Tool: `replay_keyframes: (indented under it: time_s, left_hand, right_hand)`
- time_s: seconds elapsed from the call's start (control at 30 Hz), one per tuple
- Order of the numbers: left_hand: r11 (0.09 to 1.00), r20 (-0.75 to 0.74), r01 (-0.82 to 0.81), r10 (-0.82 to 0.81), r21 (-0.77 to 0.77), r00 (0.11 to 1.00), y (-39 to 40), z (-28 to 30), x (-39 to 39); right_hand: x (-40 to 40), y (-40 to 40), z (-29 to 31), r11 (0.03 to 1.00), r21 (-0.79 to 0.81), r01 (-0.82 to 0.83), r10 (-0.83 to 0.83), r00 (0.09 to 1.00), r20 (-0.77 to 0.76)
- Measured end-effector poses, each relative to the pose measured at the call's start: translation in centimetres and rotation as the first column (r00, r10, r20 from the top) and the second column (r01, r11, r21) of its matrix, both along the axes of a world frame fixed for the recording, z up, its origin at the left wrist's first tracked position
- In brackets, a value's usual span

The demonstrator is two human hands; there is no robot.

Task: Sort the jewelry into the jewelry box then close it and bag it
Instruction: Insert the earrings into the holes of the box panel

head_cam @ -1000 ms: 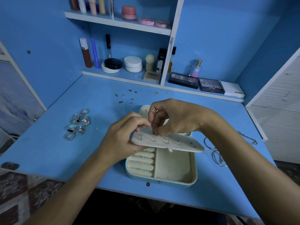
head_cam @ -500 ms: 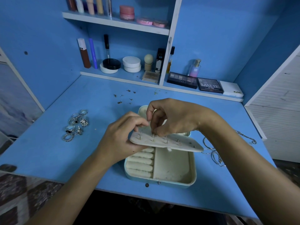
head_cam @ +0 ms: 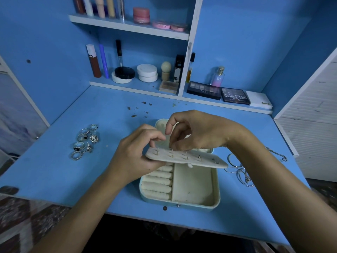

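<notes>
Head view. Your left hand [head_cam: 135, 156] pinched the left end of the thin cream padded earring panel [head_cam: 197, 158], holding it roughly level above the open pale-blue rectangular jewelry box [head_cam: 216, 198], which sat on the blue desk [head_cam: 54, 176]. Your right hand [head_cam: 198, 132] had its thumb and forefinger pressed together at a post on the panel's upper face; whether an earring sat between the fingertips could not be told. Several posts stood up from the panel. Loose small stud earrings [head_cam: 139, 110] lay beyond the box, silver rings [head_cam: 85, 141] to its left and thin silver chains [head_cam: 240, 170] to its right. The panel probably was light and flexible, so supporting it by an edge suited it; the studs, tiny and likely slippery, called for a fingertip pinch on the head.
</notes>
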State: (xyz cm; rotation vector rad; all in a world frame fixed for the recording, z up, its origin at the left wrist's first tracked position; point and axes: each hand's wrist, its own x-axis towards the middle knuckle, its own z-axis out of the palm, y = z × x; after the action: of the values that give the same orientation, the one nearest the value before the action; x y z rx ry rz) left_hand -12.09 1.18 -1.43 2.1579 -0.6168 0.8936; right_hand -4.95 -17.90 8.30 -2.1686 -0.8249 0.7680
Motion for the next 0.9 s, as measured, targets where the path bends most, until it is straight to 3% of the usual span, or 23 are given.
replay_keyframes:
  time_s: [0.23,0.43,0.53,0.6,0.73,0.9]
  left_hand:
    - [0.998,-0.12,-0.021,0.014,-0.059,0.993,0.0,0.7,0.6]
    - [0.984,-0.276,-0.071,0.023,-0.163,0.961,-0.4,1.7,1.5]
    - [0.975,-0.332,-0.091,0.019,-0.205,0.943,-0.4,1.7,2.5]
    - [0.971,-0.36,-0.091,0.006,-0.22,0.933,-0.3,1.5,3.2]
    - [0.972,-0.398,-0.102,0.01,-0.211,0.917,0.1,0.7,4.3]
    - [0.976,-0.454,-0.166,0.084,-0.144,0.887,0.3,-0.1,4.9]
  right_hand:
    - [0.9,-3.5,-1.3,0.908,0.294,0.299,-0.267,0.953,-0.146]
    - [1.8,-6.3,-3.9,0.625,0.49,0.607,-0.544,0.79,-0.284]
    - [1.8,-6.3,-5.1,0.475,0.504,0.721,-0.583,0.687,-0.434]
    - [1.8,-6.1,-5.8,0.426,0.508,0.749,-0.585,0.656,-0.477]
    - [1.8,-5.8,-6.7,0.384,0.539,0.75,-0.632,0.639,-0.44]
    - [1.2,-5.5,-7.4,0.382,0.56,0.735,-0.769,0.589,-0.248]
